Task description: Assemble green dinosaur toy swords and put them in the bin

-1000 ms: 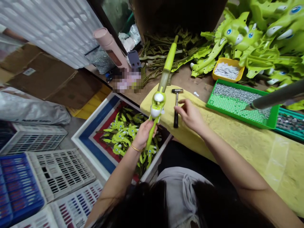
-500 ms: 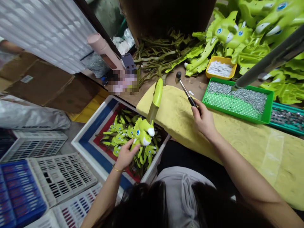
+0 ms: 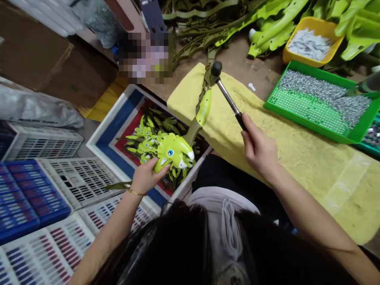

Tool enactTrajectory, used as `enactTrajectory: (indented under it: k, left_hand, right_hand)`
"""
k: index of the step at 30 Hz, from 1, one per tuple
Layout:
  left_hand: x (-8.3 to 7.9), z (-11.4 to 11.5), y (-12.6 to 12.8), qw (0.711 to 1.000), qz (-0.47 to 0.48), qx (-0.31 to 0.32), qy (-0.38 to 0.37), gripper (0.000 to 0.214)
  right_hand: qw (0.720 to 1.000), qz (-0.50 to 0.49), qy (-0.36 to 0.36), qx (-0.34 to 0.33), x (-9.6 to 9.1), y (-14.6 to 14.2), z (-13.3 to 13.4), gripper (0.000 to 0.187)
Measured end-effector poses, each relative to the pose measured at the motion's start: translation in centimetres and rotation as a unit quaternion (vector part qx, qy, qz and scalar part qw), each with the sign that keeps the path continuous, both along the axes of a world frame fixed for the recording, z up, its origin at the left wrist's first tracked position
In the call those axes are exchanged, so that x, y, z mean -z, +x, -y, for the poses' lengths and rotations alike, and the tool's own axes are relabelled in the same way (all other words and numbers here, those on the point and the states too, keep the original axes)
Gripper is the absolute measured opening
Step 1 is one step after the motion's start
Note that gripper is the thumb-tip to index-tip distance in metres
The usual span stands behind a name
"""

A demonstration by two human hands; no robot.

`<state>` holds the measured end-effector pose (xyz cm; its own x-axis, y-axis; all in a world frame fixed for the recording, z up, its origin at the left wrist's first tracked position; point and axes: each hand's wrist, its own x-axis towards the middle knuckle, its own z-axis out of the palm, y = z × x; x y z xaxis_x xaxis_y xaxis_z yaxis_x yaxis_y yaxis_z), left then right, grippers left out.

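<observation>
Bench (image 3: 258,67) with a worn brown top, a folded yellow towel (image 3: 323,190) spread along its near edge. Left hand (image 3: 145,178), gold bracelet (image 3: 136,193) at the wrist, sits over the white-framed box (image 3: 111,126) with blue and red bands; its fingers (image 3: 158,168) wrap the underside of a green plastic dinosaur toy (image 3: 173,152), closed firmly on it. The toy hangs over the box, above a heap of loose green parts (image 3: 151,138), its long green handle (image 3: 204,109) angled up across the towel's edge. Right hand (image 3: 259,150) is above the towel, fingers (image 3: 247,136) closed around the black grip of a small hammer (image 3: 228,97), whose dark head points toward the far end of the towel. Further along the bench: green tray (image 3: 311,124) holding rows of metal studs, yellow tray (image 3: 311,43) of white pieces, olive strips (image 3: 202,27), and stacked green moldings (image 3: 356,23). Off the bench, on the grey floor (image 3: 89,132): blue crate (image 3: 32,198), white crate (image 3: 80,182), flattened cardboard (image 3: 38,55), plastic sack (image 3: 29,107). Pixelated patch (image 3: 144,57) at the bench's far corner is unreadable.
</observation>
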<state>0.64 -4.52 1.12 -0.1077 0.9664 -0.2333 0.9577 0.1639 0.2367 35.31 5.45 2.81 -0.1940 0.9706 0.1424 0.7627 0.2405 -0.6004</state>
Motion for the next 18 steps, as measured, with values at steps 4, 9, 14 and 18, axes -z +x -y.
enactTrajectory:
  k: [4, 9, 14, 18]
  left_hand:
    - [0.6, 0.1, 0.4, 1.000, 0.014, -0.003, -0.002, 0.038]
    - [1.7, -1.3, 3.8, 0.996, 0.090, 0.000, 0.001, 0.040]
    - [3.4, -3.1, 6.5, 0.989, 0.151, -0.008, 0.003, 0.041]
    - [4.0, -3.1, 6.6, 0.990, 0.143, -0.004, 0.016, 0.040]
  right_hand:
    - [0.997, 0.039, -0.031, -0.057, 0.6, 0.4, 3.1, 0.046]
    - [0.997, -0.016, 0.069, -0.043, -1.3, 1.6, 3.3, 0.049]
    - [0.985, 0.109, 0.052, -0.125, -4.6, 1.8, 1.6, 0.045]
    - [0.967, 0.143, 0.098, -0.188, -7.6, 1.8, 1.9, 0.039]
